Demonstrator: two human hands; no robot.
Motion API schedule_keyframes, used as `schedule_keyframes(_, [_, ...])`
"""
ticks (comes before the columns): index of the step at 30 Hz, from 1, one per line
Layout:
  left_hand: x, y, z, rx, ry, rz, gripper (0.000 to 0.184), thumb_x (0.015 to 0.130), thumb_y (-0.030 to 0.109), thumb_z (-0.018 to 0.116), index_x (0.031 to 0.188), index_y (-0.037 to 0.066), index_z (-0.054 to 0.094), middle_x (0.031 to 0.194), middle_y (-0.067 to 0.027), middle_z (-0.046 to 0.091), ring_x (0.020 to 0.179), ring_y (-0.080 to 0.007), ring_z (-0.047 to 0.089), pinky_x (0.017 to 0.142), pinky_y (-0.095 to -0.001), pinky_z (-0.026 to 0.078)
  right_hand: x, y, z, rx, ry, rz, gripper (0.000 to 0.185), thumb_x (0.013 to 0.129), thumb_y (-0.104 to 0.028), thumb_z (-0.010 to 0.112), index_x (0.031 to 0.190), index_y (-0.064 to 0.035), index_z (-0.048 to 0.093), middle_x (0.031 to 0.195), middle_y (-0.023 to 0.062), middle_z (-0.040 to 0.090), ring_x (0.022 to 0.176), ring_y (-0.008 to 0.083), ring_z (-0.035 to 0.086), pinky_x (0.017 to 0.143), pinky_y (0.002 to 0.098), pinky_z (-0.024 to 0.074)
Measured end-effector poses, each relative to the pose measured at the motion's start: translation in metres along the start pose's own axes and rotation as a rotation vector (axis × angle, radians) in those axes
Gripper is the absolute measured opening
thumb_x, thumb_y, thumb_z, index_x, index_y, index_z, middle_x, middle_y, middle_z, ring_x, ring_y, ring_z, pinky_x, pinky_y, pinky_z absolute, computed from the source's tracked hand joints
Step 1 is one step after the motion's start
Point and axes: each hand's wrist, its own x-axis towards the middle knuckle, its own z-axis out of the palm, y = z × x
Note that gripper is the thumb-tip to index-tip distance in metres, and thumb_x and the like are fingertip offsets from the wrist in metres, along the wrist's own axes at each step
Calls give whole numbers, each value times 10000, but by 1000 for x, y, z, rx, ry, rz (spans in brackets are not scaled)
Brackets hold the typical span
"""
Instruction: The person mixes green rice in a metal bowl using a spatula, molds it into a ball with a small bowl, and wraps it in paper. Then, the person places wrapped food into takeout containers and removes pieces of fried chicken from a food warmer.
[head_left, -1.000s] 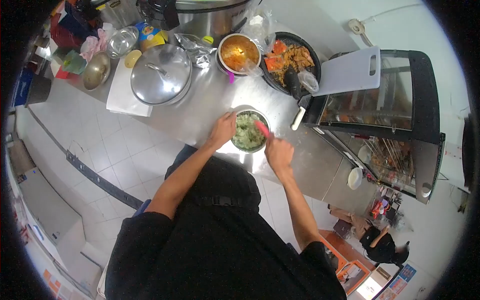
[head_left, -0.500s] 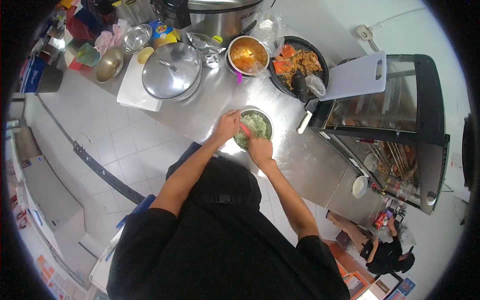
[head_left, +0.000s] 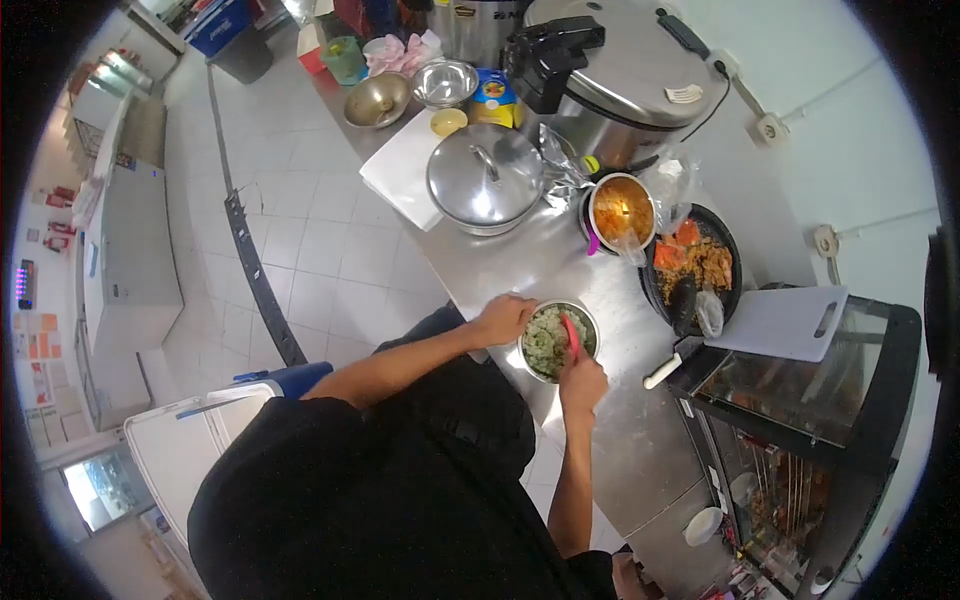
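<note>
A metal bowl [head_left: 597, 345] stands near the front edge of the steel counter, filled with a pale green, rice-like mixture [head_left: 543, 343]. My left hand [head_left: 506, 320] grips its left rim. In my right hand [head_left: 582, 385], the fingers are wrapped round a red utensil [head_left: 571, 331], perhaps a spoon or paddle. It slants up over the food; I cannot tell its exact kind. My right hand is at the bowl's near right rim.
Behind the bowl are a lidded pot [head_left: 470, 190], a pot of orange food [head_left: 612, 208] and a black pan of cooked food [head_left: 735, 255]. A knife [head_left: 662, 372] and a white cutting board [head_left: 775, 322] lie to the right, by a glass cabinet [head_left: 800, 400]. A large cooker [head_left: 630, 120] stands at the back.
My view has turned, shifting the counter right and down. The red utensil has swung to the bowl's right side, tilted differently, with my right hand. My left hand stays on the bowl.
</note>
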Motion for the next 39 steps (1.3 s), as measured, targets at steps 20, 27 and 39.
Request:
schedule_keyframes(20, [109, -162, -238, -716, 161, -540, 787, 1014, 608, 300, 1419, -52, 437, 1437, -207, 486, 1371, -264, 414, 1147, -350, 299, 63, -170, -14, 647, 279, 450, 380, 989, -317, 596, 1069, 48, 667, 987, 153, 688, 868, 209, 658, 691, 345, 538])
schedule_keyframes(27, [102, -172, -229, -747, 141, -449, 632, 1051, 490, 339, 1369, -29, 507, 1424, -240, 493, 1357, -304, 446, 1121, -366, 335, 78, -238, 2, 1432, 119, 754, 696, 1027, -463, 462, 1526, -54, 200, 1354, 222, 521, 1056, 327, 633, 820, 431, 558])
schedule_keyframes(39, [123, -249, -292, -121, 66, -32, 330, 930, 184, 612, 1224, 34, 615, 1209, -163, 643, 1097, -325, 632, 923, -445, 500, 120, -352, -27, 396, 536, -25, 196, 777, -8, 750, 949, -36, 662, 899, 121, 662, 832, 300, 630, 748, 390, 508])
